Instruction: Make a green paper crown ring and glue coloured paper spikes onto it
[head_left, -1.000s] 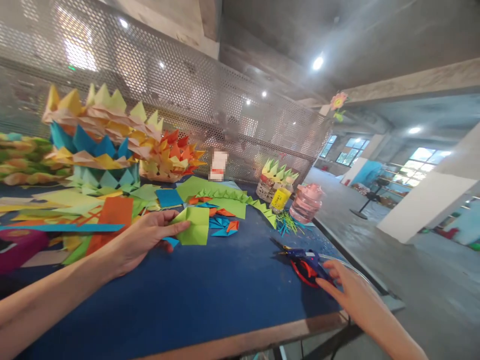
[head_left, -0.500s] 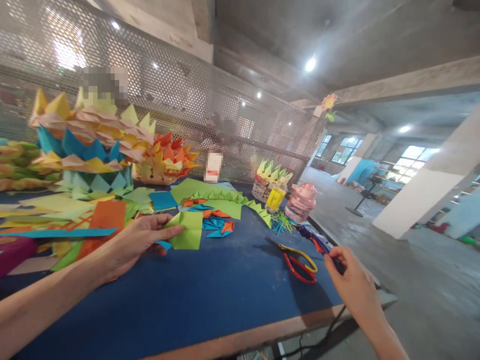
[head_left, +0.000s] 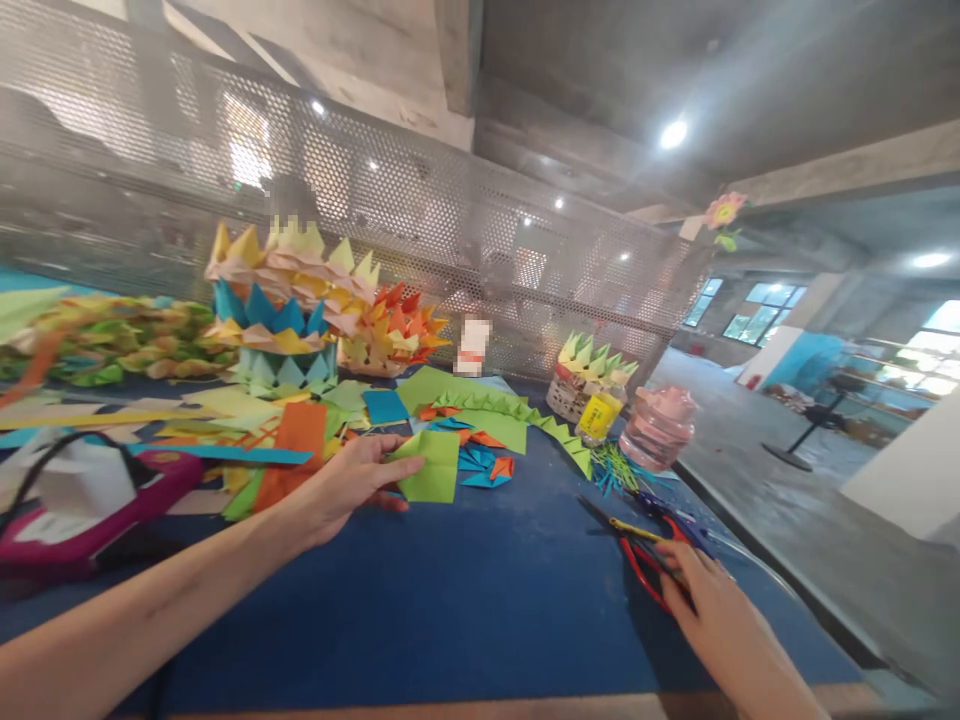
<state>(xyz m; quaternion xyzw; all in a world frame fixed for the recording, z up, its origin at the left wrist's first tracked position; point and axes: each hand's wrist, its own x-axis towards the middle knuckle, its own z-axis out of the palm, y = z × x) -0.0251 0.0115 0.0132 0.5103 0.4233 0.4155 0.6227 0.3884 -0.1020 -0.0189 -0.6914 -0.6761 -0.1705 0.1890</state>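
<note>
Between the thumb and fingers of my left hand [head_left: 364,480] is a folded square of light green paper [head_left: 435,468], held above the blue table. My right hand [head_left: 716,610] has its fingers closed on the handles of the scissors [head_left: 628,530], which have one yellow and one red grip; the blades point away to the left. Just beyond that hand a dark blue glue gun [head_left: 694,532] with a red trigger lies on the table. Folded blue and orange paper pieces [head_left: 484,465] rest beside the green square, and a chain of green folded points [head_left: 517,412] stretches behind them.
Tiered paper crowns [head_left: 285,350] stand at the back left near loose coloured sheets [head_left: 300,430]. A magenta device [head_left: 97,520] sits at left. A yellow-labelled bottle [head_left: 600,412], pink jar [head_left: 660,425] and thin paper strips [head_left: 615,467] are at the back right. Perforated metal fencing [head_left: 420,220] rises behind.
My right hand has let go of the glue gun, now lying on the table, and has taken the scissors by the handles. My view has turned left; my left hand still holds the green paper.
</note>
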